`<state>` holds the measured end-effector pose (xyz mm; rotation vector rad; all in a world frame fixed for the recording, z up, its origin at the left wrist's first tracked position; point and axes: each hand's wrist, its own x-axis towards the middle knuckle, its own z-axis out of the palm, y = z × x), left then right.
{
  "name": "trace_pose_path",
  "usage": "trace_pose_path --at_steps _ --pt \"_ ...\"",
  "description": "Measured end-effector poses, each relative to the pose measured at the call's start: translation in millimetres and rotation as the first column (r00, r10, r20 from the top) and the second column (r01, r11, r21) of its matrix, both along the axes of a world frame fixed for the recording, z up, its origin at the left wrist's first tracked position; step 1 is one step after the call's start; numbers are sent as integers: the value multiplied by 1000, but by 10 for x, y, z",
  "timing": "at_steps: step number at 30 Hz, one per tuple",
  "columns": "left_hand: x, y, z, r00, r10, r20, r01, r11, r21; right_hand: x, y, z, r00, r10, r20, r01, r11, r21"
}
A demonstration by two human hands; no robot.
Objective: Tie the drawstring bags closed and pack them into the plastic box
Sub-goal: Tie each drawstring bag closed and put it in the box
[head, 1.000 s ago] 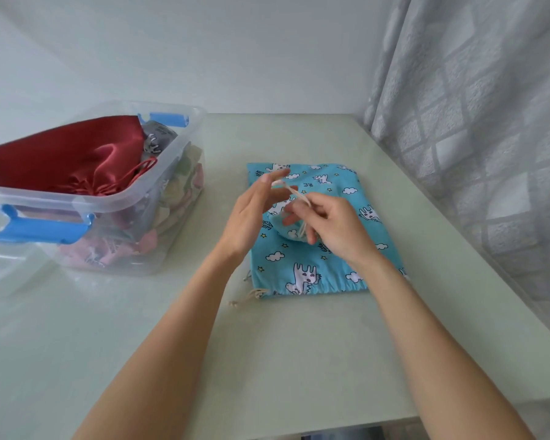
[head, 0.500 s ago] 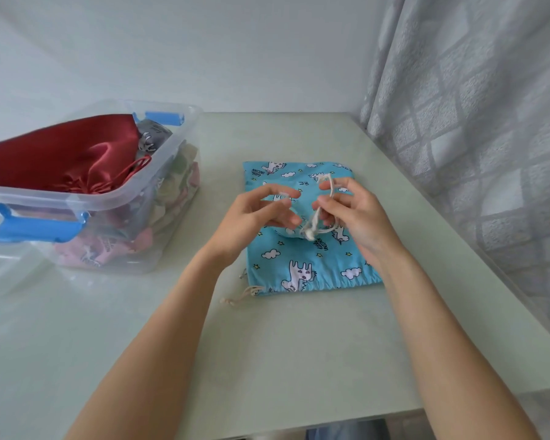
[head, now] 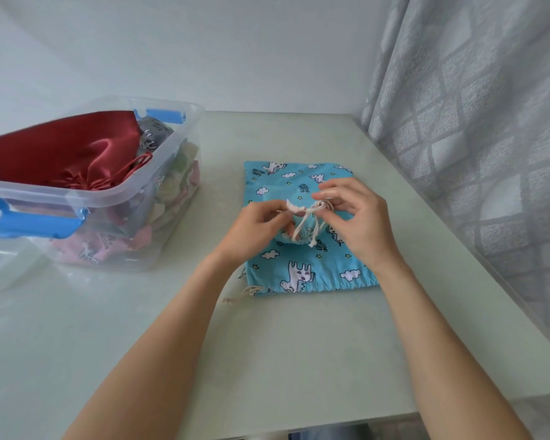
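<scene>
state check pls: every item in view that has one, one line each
small blue bag: mouth cinched, cream cord being tied, resting on the large bag
cream cord: pinched at both ends, loose tails hanging
left hand: pinching the cord
right hand: pinching the cord at the knot
large blue unicorn bag: flat on the table, untied
plastic box: lid off, packed with bags
red satin bag: in the box, on top, drawn closed
</scene>
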<state>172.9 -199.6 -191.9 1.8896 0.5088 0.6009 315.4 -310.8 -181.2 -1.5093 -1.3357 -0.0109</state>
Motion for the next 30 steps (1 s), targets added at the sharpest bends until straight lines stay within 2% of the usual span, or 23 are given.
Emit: trace_pose_path --at_steps 4,9,13,16,19,22,23,25,26,28,30 --pt "8 -37 -22 994 -94 -52 95 995 21 -18 17 -8 999 41 5 -41 999 22" --pt "8 -28 -2 996 -62 62 61 998 17 8 13 2 998 37 50 -39 999 25" --pt "36 -68 -1 989 -131 64 125 987 99 12 9 11 997 75 10 -75 997 1" --pt "49 -63 8 990 -50 134 28 986 163 35 15 12 989 106 -107 -103 994 29" --pt "34 -64 33 979 -18 201 2 997 76 64 27 -22 980 124 -155 -119 992 41" --pt "31 -84 45 971 101 218 -119 991 69 48 24 -32 970 80 -230 -77 997 23" --pt "27 -74 52 956 151 253 -158 987 9 54 22 -22 956 68 -284 -63 998 26" --pt "14 -20 82 905 230 358 -161 964 -213 78 4 4 929 56 -366 -44 998 41" --pt "9 18 110 872 246 423 -97 935 -342 92 -5 15 912 47 -407 -32 999 43" --pt "-21 59 153 791 265 551 121 815 -566 113 -6 20 864 5 -503 6 1000 21" --pt "-53 62 160 740 280 611 278 700 -658 153 -1 -4 823 -73 -563 81 997 -11"
